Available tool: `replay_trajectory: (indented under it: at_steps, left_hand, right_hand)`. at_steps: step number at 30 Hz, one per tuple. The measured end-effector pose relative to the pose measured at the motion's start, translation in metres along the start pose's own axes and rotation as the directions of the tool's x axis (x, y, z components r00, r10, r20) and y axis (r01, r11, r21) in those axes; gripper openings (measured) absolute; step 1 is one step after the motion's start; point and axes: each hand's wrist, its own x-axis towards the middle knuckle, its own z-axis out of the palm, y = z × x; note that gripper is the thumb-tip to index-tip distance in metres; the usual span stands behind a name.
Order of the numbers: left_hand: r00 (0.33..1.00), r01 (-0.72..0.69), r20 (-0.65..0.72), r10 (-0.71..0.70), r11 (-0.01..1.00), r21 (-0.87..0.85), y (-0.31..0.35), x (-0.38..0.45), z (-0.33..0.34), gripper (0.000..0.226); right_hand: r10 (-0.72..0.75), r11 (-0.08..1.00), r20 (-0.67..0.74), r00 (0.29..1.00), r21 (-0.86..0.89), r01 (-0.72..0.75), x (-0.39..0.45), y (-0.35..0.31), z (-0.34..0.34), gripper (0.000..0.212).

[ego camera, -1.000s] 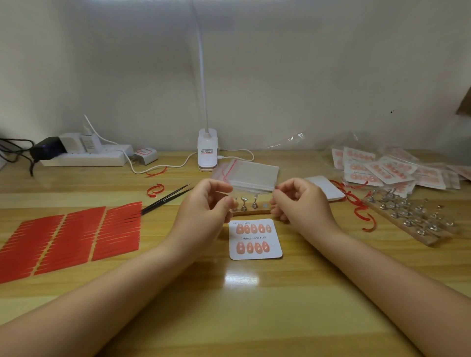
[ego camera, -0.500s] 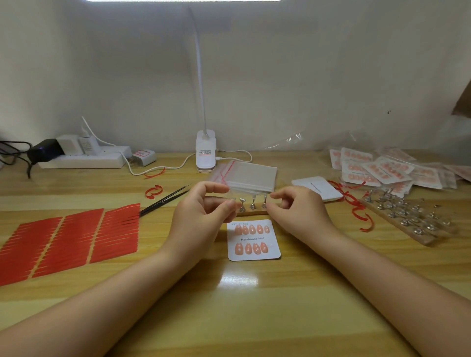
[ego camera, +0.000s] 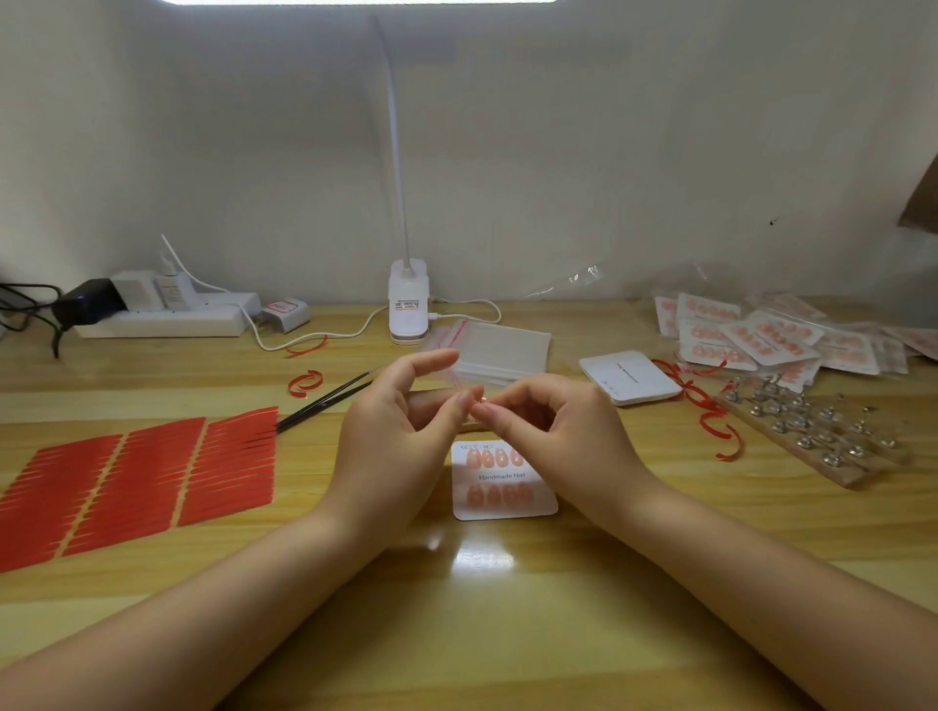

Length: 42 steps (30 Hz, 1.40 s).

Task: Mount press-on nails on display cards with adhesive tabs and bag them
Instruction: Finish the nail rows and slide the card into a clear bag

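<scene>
The hands have met above the card [ego camera: 502,479]: left hand [ego camera: 393,431] and right hand [ego camera: 550,424] now pinch one nail [ego camera: 482,401] between curled fingers, probably the last to mount.

I see bright, even light from the lamp head [ego camera: 355,1] at the top edge; it makes a white glare patch on the table [ego camera: 482,558]; shadows are soft; the wide lens bends the table edges; the far right corner is dim and slightly blurred.

A white clip-on desk lamp [ego camera: 408,299] stands against the wall beside a white power strip [ego camera: 162,318] holding plugged-in chargers.
</scene>
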Motion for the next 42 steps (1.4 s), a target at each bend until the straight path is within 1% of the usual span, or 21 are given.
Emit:
replay_trajectory:
  at_steps: [4, 7, 10, 12, 14, 19, 22, 26, 29, 31, 35, 38, 42]
  left_hand:
    - [0.999, -0.041, 0.01, 0.041, 0.998, -0.044, 0.002, -0.001, 0.001, 0.041]
    - [0.995, -0.085, 0.04, 0.087, 0.995, -0.053, 0.005, -0.001, 0.0, 0.042]
    - [0.979, -0.198, 0.062, 0.195, 0.979, 0.044, 0.009, -0.001, -0.001, 0.044]
    - [0.959, -0.28, 0.072, 0.273, 0.951, 0.133, 0.011, -0.001, -0.001, 0.045]
    - [0.945, -0.326, 0.064, 0.32, 0.929, 0.173, 0.009, 0.0, -0.002, 0.046]
    - [0.921, -0.388, 0.066, 0.383, 0.896, 0.218, 0.006, 0.003, -0.006, 0.05]
    - [0.907, -0.418, 0.071, 0.415, 0.87, 0.262, 0.007, 0.005, -0.008, 0.049]
    - [0.856, -0.502, 0.115, 0.503, 0.76, 0.412, 0.007, 0.009, -0.013, 0.053]
    - [0.818, -0.561, 0.18, 0.546, 0.689, 0.459, 0.007, 0.011, -0.013, 0.055]
    - [0.814, -0.571, 0.194, 0.547, 0.692, 0.443, 0.007, 0.011, -0.012, 0.06]
    - [0.835, -0.544, 0.167, 0.524, 0.74, 0.395, 0.007, 0.011, -0.013, 0.071]
    - [0.858, -0.508, 0.124, 0.498, 0.79, 0.344, 0.009, 0.011, -0.013, 0.071]
    - [0.848, -0.526, 0.138, 0.512, 0.777, 0.345, 0.01, 0.012, -0.012, 0.069]
  right_hand:
    - [0.027, 0.999, 0.108, 0.994, 0.033, -0.031, 0.002, -0.003, 0.0, 0.016]
    - [0.103, 0.973, 0.17, 0.98, 0.188, -0.134, 0.003, -0.005, -0.003, 0.019]
    - [0.175, 0.922, 0.185, 0.967, 0.314, -0.226, 0.003, -0.007, -0.004, 0.022]
    - [0.195, 0.913, 0.181, 0.964, 0.326, -0.245, 0.003, -0.007, -0.004, 0.024]
    - [0.209, 0.906, 0.191, 0.959, 0.332, -0.263, 0.002, -0.008, -0.003, 0.025]
    - [0.221, 0.883, 0.25, 0.943, 0.359, -0.302, 0.002, -0.012, -0.003, 0.025]
    - [0.222, 0.883, 0.237, 0.946, 0.363, -0.298, 0.004, -0.016, -0.006, 0.022]
    - [0.242, 0.892, 0.133, 0.961, 0.36, -0.274, 0.007, -0.016, -0.01, 0.015]
    - [0.233, 0.893, 0.17, 0.957, 0.352, -0.28, 0.008, -0.015, -0.012, 0.016]
    - [0.251, 0.869, 0.216, 0.944, 0.379, -0.318, 0.009, -0.014, -0.012, 0.015]
    - [0.271, 0.769, 0.364, 0.891, 0.475, -0.428, 0.012, -0.013, -0.012, 0.021]
    - [0.256, 0.697, 0.441, 0.86, 0.532, -0.48, 0.012, -0.013, -0.012, 0.019]
    - [0.22, 0.609, 0.502, 0.836, 0.599, -0.52, 0.012, -0.012, -0.013, 0.013]
